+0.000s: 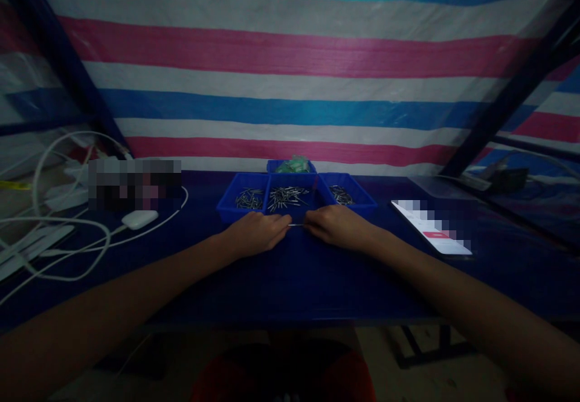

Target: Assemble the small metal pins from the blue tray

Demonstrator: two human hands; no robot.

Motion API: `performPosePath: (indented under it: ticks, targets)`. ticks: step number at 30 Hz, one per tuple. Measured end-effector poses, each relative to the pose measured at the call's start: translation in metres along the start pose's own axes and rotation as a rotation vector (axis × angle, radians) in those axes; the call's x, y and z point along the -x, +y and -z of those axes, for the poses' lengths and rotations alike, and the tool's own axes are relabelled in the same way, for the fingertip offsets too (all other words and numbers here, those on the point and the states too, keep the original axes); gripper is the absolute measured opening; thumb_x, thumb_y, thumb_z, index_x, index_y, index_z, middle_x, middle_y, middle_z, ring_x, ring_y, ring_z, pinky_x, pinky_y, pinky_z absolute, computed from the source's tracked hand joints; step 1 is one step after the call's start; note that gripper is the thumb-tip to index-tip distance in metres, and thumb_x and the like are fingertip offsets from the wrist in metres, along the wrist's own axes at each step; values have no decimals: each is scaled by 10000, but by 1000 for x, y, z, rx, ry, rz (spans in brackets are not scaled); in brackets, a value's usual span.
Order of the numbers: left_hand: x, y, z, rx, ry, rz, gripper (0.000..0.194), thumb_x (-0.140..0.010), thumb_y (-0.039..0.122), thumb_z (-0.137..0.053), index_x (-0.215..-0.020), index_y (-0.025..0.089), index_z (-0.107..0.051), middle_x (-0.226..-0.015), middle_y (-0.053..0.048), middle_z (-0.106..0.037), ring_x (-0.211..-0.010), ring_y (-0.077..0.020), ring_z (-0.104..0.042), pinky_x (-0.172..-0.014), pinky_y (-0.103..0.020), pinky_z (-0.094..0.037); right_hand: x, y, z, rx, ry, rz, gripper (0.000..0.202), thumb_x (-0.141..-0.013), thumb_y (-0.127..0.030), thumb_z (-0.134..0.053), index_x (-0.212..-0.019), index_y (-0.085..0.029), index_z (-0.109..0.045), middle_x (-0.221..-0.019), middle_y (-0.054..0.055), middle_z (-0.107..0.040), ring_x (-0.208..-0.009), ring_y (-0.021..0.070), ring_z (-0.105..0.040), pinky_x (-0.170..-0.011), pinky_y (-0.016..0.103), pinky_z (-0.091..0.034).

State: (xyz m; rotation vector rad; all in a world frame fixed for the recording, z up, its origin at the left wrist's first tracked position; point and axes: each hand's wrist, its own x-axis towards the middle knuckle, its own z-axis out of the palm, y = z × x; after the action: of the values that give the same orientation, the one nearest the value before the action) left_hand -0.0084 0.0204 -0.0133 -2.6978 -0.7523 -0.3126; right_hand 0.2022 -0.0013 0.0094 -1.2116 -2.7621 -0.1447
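Between my two hands runs a thin, shiny metal rod, lying level just in front of the blue bins. My left hand pinches its left end and my right hand pinches its right end. The fingertips cover both ends, so its exact kind is hidden. Behind the left hand is a blue bin of small metal pieces. Slim metal pins lie in a spread pile in the middle. Beyond the right hand a second blue bin holds more small metal pieces.
A farther blue bin holds green plastic bags. To the right lies a lit phone. White cables and a white charger crowd the left side. Striped sheeting and blue frame posts bound the blue table.
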Motion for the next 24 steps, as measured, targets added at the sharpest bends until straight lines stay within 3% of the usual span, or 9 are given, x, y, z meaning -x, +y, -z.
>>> performPosePath:
  ticks: [6, 19, 24]
  targets:
    - [1, 0, 0, 8, -14, -12, 182, -882, 238, -328, -888, 158, -491, -722, -10, -595, -535, -104, -551, -457, -213, -373, -1, -2, 0, -15, -21, -4, 97, -811, -228, -455, -802, -155, -518, -694, 22, -581, -587, 109, -504, -531, 231, -285]
    - [0, 1, 2, -3, -9, 17, 267, -893, 321, -323, -862, 149, -525, -672, -16, -606, -537, -131, -572, -468, -232, -403, -1, 0, -1, -34, 36, 22, 206, -885, -257, -328, -807, -149, -485, -649, 14, -534, -540, 97, -450, -534, 239, -274]
    - [1, 0, 3, 26, 113, -45, 280, -906, 270, -308, -978, 139, -545, -765, -31, -622, -655, -119, -599, -556, -217, -459, -1, -1, 2, -88, 6, 67, 218, -897, -263, -310, -822, -150, -481, -673, 21, -537, -570, 102, -467, -555, 236, -300]
